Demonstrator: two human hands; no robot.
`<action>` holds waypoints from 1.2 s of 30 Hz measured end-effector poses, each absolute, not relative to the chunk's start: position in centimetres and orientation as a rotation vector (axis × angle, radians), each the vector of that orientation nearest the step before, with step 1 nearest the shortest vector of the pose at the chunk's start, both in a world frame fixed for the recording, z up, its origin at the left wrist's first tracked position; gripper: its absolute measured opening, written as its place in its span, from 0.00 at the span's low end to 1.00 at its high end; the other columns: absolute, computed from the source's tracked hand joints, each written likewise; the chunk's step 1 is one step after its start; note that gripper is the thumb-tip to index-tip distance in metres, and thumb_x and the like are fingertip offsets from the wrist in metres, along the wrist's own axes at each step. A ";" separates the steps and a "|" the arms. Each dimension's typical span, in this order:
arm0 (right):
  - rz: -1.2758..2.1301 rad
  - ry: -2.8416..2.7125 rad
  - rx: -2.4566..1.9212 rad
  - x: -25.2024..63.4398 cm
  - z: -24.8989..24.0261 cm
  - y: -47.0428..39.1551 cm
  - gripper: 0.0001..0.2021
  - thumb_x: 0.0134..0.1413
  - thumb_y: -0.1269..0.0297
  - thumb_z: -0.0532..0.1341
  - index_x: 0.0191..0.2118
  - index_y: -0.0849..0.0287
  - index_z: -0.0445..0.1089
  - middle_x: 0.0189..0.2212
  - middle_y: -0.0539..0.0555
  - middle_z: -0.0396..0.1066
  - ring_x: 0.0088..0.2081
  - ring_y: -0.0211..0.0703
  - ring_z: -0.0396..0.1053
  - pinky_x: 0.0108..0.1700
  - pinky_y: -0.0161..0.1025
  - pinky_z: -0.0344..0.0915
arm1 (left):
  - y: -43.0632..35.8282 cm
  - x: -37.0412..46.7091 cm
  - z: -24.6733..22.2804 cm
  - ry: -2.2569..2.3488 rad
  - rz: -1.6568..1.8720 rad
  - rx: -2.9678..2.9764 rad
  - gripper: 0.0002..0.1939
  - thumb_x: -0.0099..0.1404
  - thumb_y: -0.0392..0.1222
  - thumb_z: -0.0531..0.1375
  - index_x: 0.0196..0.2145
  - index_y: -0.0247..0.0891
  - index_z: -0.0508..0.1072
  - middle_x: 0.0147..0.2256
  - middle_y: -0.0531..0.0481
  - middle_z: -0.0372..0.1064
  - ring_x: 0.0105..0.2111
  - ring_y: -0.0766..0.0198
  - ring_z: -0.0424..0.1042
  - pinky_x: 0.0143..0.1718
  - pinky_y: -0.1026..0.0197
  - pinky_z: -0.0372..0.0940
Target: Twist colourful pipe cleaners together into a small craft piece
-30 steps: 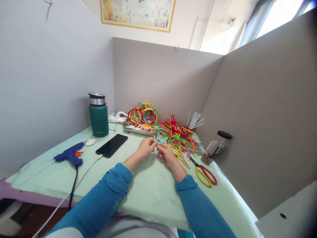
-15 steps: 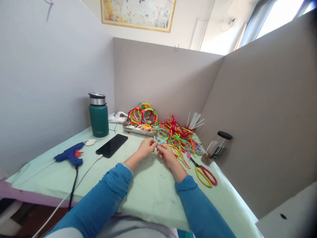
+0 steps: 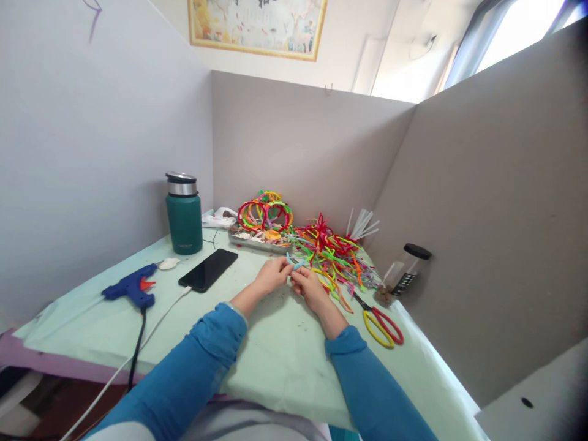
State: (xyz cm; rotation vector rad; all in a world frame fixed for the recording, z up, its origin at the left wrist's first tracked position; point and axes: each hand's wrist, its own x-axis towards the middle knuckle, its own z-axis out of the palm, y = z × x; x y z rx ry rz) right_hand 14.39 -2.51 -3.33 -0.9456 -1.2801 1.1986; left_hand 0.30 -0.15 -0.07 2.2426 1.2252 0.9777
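Note:
A light-blue pipe cleaner is pinched between my two hands above the middle of the table. My left hand closes on it from the left, and one short end sticks up past the fingertips. From the right, my right hand grips the same piece, fingers curled and nearly touching the left ones. Parts of the piece are hidden by the fingers. Just beyond lies a tangled heap of coloured pipe cleaners. Scissors with one red and one yellow handle rest to the right of my right hand.
Left on the table are a green bottle, a phone on a white cable and a blue glue gun. A metal tray holds pipe-cleaner rings. A clear jar stands by the right partition.
Both hands keep their hold on the light-blue pipe cleaner with hardly any movement. The whole view has shifted very slightly.

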 end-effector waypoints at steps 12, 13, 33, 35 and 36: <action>1.194 -1.294 -0.939 14.4 -3.5 -2.4 0.12 0.43 0.57 0.62 0.23 0.59 0.61 0.17 0.45 0.60 0.15 0.29 0.52 0.18 0.32 0.45 | -0.1 0.3 -0.1 1.219 0.994 2.231 0.14 0.62 0.46 0.51 0.26 0.36 0.70 0.18 0.54 0.67 0.22 0.68 0.64 0.26 0.67 0.53; 1.194 -1.295 -0.942 14.4 -3.4 -2.4 0.12 0.43 0.57 0.62 0.23 0.59 0.61 0.17 0.45 0.60 0.15 0.29 0.52 0.18 0.32 0.45 | -0.1 0.3 -0.1 1.218 0.993 2.231 0.14 0.62 0.46 0.51 0.26 0.36 0.69 0.18 0.54 0.67 0.21 0.68 0.64 0.26 0.67 0.53; 1.189 -1.302 -0.966 14.4 -3.4 -2.4 0.13 0.43 0.56 0.63 0.23 0.59 0.61 0.17 0.45 0.61 0.15 0.29 0.52 0.17 0.31 0.45 | -0.3 0.3 0.1 1.248 0.961 2.245 0.15 0.62 0.47 0.50 0.27 0.35 0.70 0.19 0.53 0.68 0.22 0.67 0.64 0.26 0.66 0.53; 1.189 -1.305 -0.962 14.4 -3.5 -2.4 0.13 0.44 0.56 0.62 0.23 0.59 0.61 0.17 0.45 0.61 0.15 0.29 0.52 0.17 0.31 0.45 | -0.3 0.3 0.1 1.252 0.960 2.246 0.14 0.62 0.46 0.51 0.28 0.35 0.70 0.19 0.53 0.68 0.22 0.67 0.64 0.26 0.66 0.53; 1.188 -1.305 -0.960 14.4 -3.5 -2.4 0.13 0.44 0.57 0.62 0.23 0.59 0.61 0.17 0.45 0.61 0.14 0.29 0.52 0.17 0.31 0.45 | -0.3 0.3 0.1 1.254 0.959 2.246 0.14 0.62 0.46 0.51 0.28 0.35 0.70 0.19 0.53 0.68 0.22 0.67 0.64 0.26 0.66 0.54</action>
